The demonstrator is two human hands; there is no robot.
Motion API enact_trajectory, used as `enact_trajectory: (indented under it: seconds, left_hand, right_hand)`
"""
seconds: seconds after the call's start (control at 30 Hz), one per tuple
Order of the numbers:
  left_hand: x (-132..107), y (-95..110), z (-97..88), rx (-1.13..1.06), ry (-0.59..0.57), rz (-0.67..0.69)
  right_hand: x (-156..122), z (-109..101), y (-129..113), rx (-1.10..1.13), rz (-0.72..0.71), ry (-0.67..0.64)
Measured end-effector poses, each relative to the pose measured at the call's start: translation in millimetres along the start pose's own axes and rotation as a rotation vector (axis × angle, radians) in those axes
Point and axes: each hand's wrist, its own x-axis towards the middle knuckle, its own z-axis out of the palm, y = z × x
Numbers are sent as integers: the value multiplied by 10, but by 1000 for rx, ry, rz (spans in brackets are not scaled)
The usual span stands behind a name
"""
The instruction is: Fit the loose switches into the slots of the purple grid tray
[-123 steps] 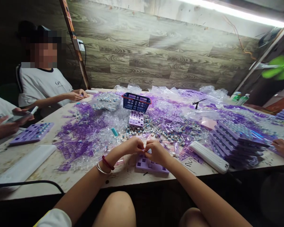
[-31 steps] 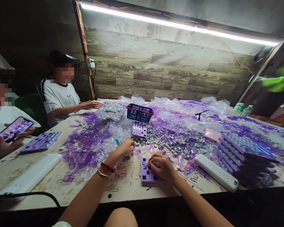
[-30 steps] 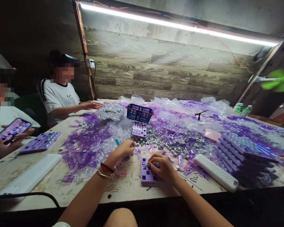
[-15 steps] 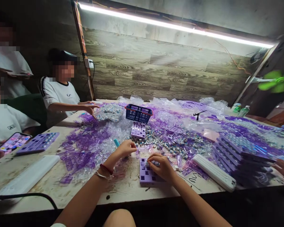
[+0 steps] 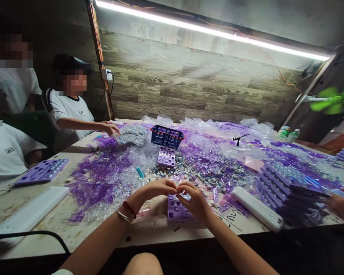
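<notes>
My left hand [image 5: 160, 187] and my right hand [image 5: 193, 196] meet fingertip to fingertip just above a purple grid tray [image 5: 180, 215] with square holes. A small clear plastic piece [image 5: 184, 196] shows under the fingers of my right hand, which is closed on it. My left hand's thumb and fingers are pinched together against the right fingertips; what lies between them is too small to name. Part of the tray's top is hidden behind my right hand. A red band and a bracelet circle my left wrist.
Purple and clear plastic pieces [image 5: 99, 173] and small white-blue parts cover much of the table. A dark basket [image 5: 166, 136] stands behind another purple tray [image 5: 166, 157]. To the right are a white bar [image 5: 258, 208] and stacked trays [image 5: 278, 191]. Co-workers sit left; a hand [image 5: 342, 206] reaches in right.
My left hand has moved right and slightly down, meeting my right hand. The right hand has stayed over the tray. At the left, the co-worker's phone has gone from view.
</notes>
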Motion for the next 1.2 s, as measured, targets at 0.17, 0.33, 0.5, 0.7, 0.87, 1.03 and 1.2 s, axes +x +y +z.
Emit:
enact_trajectory:
  seconds: [0.17, 0.33, 0.5, 0.7, 0.87, 1.03, 1.2]
  left_hand:
    - [-30, 30, -55, -90, 62, -6]
    - [-82, 33, -106, -15, -3, -27]
    - [-103, 50, -131, 19, 6, -11]
    - [-91, 78, -225, 408, 73, 20]
    - [-59, 23, -203, 468, 22, -4]
    - [-17, -45, -159, 503, 4, -10]
    - [-1, -55, -143, 575, 13, -20]
  right_hand:
    - [-43, -5, 101, -87, 100, 25]
    - [-69, -18, 137, -49, 117, 11]
    - [-57, -34, 152, -11, 130, 5]
    - [-61, -29, 203, 11, 154, 14]
    - [-57, -27, 208, 23, 149, 21]
    - [-53, -33, 212, 2, 145, 21]
    - [-54, -36, 213, 9, 155, 18]
